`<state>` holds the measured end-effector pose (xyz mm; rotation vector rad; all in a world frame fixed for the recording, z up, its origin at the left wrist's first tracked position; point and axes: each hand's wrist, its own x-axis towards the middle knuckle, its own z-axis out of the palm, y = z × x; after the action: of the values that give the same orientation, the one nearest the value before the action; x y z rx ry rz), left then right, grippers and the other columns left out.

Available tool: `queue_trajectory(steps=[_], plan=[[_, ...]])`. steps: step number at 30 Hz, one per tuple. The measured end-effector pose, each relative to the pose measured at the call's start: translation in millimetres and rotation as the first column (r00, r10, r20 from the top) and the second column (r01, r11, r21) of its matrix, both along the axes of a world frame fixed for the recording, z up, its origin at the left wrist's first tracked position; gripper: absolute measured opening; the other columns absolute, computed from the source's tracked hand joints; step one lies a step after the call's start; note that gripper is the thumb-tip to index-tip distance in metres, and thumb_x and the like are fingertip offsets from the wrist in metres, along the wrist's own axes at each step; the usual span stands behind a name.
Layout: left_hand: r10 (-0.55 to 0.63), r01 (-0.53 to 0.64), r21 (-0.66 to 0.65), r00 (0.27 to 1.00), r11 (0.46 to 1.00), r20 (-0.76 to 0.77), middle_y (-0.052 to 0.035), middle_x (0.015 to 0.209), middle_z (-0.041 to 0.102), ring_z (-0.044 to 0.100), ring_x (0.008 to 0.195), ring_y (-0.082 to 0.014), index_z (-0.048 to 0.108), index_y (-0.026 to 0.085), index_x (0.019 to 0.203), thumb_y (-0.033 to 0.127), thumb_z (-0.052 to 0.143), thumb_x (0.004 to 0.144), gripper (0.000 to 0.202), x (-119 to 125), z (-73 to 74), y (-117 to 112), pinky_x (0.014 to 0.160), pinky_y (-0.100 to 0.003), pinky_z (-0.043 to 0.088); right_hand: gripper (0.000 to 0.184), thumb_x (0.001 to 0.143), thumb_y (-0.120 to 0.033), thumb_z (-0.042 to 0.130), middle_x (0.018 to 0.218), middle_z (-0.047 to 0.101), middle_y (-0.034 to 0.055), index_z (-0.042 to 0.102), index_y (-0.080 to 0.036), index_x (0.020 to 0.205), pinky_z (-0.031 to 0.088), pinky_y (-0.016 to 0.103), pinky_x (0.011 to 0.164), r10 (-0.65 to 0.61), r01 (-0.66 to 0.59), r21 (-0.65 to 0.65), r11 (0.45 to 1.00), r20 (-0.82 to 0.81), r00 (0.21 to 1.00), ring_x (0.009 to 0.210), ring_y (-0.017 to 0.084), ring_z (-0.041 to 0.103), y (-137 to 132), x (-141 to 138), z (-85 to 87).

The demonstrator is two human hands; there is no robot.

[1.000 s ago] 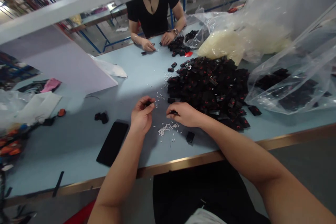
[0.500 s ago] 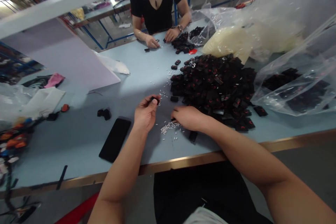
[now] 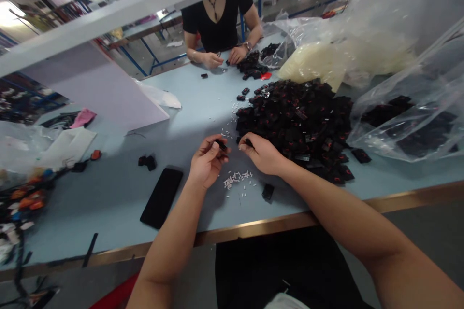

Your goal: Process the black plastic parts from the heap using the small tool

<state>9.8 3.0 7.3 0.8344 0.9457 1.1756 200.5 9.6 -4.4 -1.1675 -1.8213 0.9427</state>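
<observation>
My left hand (image 3: 207, 161) is closed around a small black plastic part (image 3: 221, 145), held up above the table with the thumb on it. Facing it a short gap away, my right hand (image 3: 261, 153) is pinched shut. Something small and dark shows between its fingers, with a pale speck at the fingertips; I cannot make out what it is. Below both hands lies a loose heap of tiny white pins (image 3: 235, 179). A single black part (image 3: 268, 191) rests near the table edge, and a large pile of black parts with red marks (image 3: 297, 116) spreads beyond my right hand.
A black phone (image 3: 161, 197) lies left of my forearm, with small black pieces (image 3: 147, 161) behind it. Clear plastic bags (image 3: 409, 125) stand at right. Across the table a co-worker (image 3: 221, 24) handles small parts. A white panel (image 3: 105, 84) stands at left.
My right hand has lifted away from the white pins and moved up towards the black part in my left hand. The single black part near the edge is now uncovered.
</observation>
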Motion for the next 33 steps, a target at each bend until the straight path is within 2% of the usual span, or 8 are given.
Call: queue_trajectory(steps=[3,7,10,15,20,25,29,33], plan=[[-0.034,0.034,-0.043,0.999,0.998,0.009,-0.0039,0.098,0.068,0.068,0.075,-0.0159,0.067,0.023,0.098,0.035,0.081,0.072,0.033,2.6,2.7,-2.1,0.057,-0.025,0.048,0.012,0.092,-0.028,0.047,0.079,0.057,0.0013,0.051,-0.020,0.085,0.043,0.031,0.074,-0.009,0.005,-0.050,0.999,-0.088,0.996,0.076,0.017,0.052,-1.0,0.2,1.5],[-0.009,0.007,-0.093,1.000,0.996,-0.023,-0.0031,0.089,0.065,0.063,0.066,-0.0109,0.066,0.018,0.088,0.037,0.082,0.072,0.030,5.7,0.9,-1.0,0.052,-0.022,0.043,0.015,0.092,-0.033,0.047,0.078,0.055,0.0009,0.050,-0.020,0.084,0.042,0.031,0.072,-0.019,0.009,-0.087,0.996,-0.115,0.993,0.075,0.017,0.050,-2.7,0.5,2.7],[-0.002,-0.003,-0.078,0.998,0.997,-0.064,-0.0008,0.080,0.062,0.059,0.062,-0.0084,0.068,0.016,0.088,0.031,0.084,0.069,0.029,7.0,-1.6,0.5,0.050,-0.020,0.041,0.016,0.091,-0.035,0.048,0.079,0.056,0.0015,0.051,-0.020,0.085,0.042,0.031,0.072,-0.021,0.009,-0.096,0.995,-0.125,0.992,0.075,0.017,0.051,-2.6,0.6,3.1],[0.046,-0.049,-0.059,0.998,0.997,-0.048,-0.0011,0.079,0.063,0.064,0.069,-0.0128,0.068,0.017,0.092,0.024,0.082,0.066,0.030,8.4,1.8,-0.5,0.055,-0.023,0.045,0.017,0.091,-0.035,0.048,0.080,0.058,0.0026,0.052,-0.020,0.085,0.042,0.032,0.073,-0.018,0.005,-0.107,0.994,-0.117,0.993,0.075,0.018,0.052,-2.0,0.7,4.8],[0.039,-0.038,-0.100,0.999,0.994,0.002,-0.0008,0.078,0.063,0.064,0.068,-0.0130,0.067,0.019,0.095,0.026,0.081,0.069,0.030,8.4,4.7,-2.1,0.052,-0.022,0.042,0.017,0.091,-0.034,0.049,0.080,0.058,0.0032,0.053,-0.019,0.085,0.042,0.033,0.073,-0.031,0.020,-0.111,0.994,-0.095,0.995,0.076,0.018,0.053,-2.4,1.5,6.8],[0.065,-0.065,-0.071,0.998,0.995,-0.003,0.0027,0.071,0.058,0.058,0.060,-0.0080,0.065,0.017,0.085,0.031,0.085,0.068,0.029,7.4,0.6,-1.1,0.048,-0.019,0.039,0.017,0.090,-0.034,0.050,0.080,0.058,0.0026,0.054,-0.019,0.085,0.043,0.031,0.072,-0.049,0.037,-0.120,0.992,-0.104,0.993,0.074,0.017,0.052,-2.8,1.3,7.5],[0.064,-0.065,-0.051,0.998,0.997,-0.026,0.0001,0.073,0.063,0.065,0.067,-0.0125,0.069,0.015,0.087,0.028,0.085,0.066,0.029,7.5,0.1,-1.1,0.056,-0.022,0.048,0.019,0.090,-0.036,0.050,0.078,0.056,0.0013,0.055,-0.018,0.085,0.041,0.030,0.070,-0.055,0.038,-0.130,0.991,-0.125,0.991,0.073,0.016,0.049,-2.9,1.0,8.0],[0.074,-0.075,-0.036,0.997,0.997,-0.030,-0.0023,0.077,0.067,0.071,0.075,-0.0184,0.070,0.016,0.095,0.021,0.084,0.064,0.034,8.2,1.4,-1.8,0.059,-0.026,0.051,0.019,0.091,-0.036,0.051,0.076,0.052,-0.0005,0.055,-0.018,0.085,0.040,0.029,0.068,-0.056,0.028,-0.146,0.989,-0.189,0.980,0.069,0.015,0.045,-3.8,1.5,8.1]])
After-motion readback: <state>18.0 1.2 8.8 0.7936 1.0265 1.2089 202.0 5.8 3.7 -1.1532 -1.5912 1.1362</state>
